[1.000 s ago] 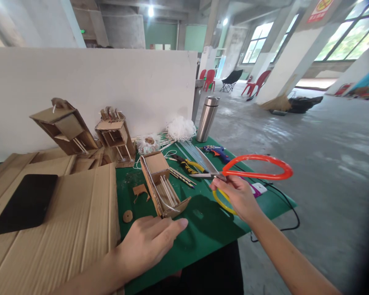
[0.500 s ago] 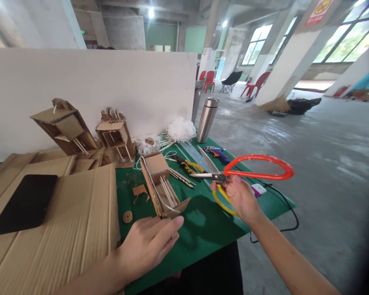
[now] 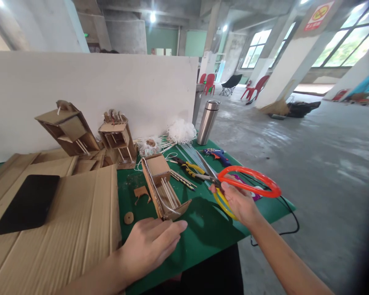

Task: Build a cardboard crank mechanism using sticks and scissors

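My right hand is closed on a pair of scissors near the pivot, above the table's right side. One scissor handle is red and the other yellow; the blades are spread and point away to the left. My left hand lies by the near end of a small cardboard box, its fingers curled together and their tips hidden. Thin sticks and a white string run inside the open part of that box. A cardboard disc and a cut scrap are left of it.
Pliers, a glue gun and glue sticks lie beyond the scissors. A steel flask stands at the back edge. Two cardboard models and stacked cardboard sheets occupy the left. A black cable hangs off the right edge.
The scissors have turned in my right hand: the red handle has swung down and left, and the blades point more away from me. My left hand has barely shifted.
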Motion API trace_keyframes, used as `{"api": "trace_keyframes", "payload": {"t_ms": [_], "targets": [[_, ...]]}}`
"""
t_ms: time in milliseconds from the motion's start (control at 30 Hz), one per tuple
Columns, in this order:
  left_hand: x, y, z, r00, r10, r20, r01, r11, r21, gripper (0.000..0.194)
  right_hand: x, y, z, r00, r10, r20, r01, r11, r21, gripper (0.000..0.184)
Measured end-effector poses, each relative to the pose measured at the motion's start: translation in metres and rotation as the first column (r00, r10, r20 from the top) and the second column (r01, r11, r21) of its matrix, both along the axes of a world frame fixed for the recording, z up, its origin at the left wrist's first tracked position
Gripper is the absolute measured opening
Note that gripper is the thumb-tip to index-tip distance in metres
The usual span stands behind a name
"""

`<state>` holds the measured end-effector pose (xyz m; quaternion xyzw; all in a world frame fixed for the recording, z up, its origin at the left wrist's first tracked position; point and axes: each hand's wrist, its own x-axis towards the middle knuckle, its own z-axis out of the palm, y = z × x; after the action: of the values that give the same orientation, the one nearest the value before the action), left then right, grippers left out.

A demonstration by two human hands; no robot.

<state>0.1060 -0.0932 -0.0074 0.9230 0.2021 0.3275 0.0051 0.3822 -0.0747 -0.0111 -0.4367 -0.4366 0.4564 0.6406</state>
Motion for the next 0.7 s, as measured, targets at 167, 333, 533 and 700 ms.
{"api": "trace_keyframes", "payload": {"t_ms": [167, 333, 533, 700], "targets": [[0.000, 0.001, -0.003, 0.999, 0.002, 0.037, -0.001, 1.000, -0.018, 0.035, 0.001, 0.004, -0.001, 0.999, -0.039, -0.020, 0.039, 0.999, 0.015, 0.026], [-0.002, 0.000, -0.002, 0.996, -0.034, 0.080, 0.037, 0.998, -0.041, 0.040, 0.007, 0.003, 0.004, 0.998, -0.044, -0.050, 0.045, 0.999, 0.021, 0.025], [-0.003, -0.002, 0.002, 0.994, -0.058, 0.096, 0.066, 0.995, -0.079, 0.041, 0.009, 0.002, 0.009, 0.994, -0.005, -0.109, 0.005, 1.000, 0.005, 0.046], [-0.007, -0.006, 0.015, 0.995, 0.004, 0.102, 0.001, 0.999, -0.051, 0.042, 0.010, 0.002, 0.015, 0.987, 0.006, -0.160, -0.006, 1.000, -0.002, 0.061]]}}
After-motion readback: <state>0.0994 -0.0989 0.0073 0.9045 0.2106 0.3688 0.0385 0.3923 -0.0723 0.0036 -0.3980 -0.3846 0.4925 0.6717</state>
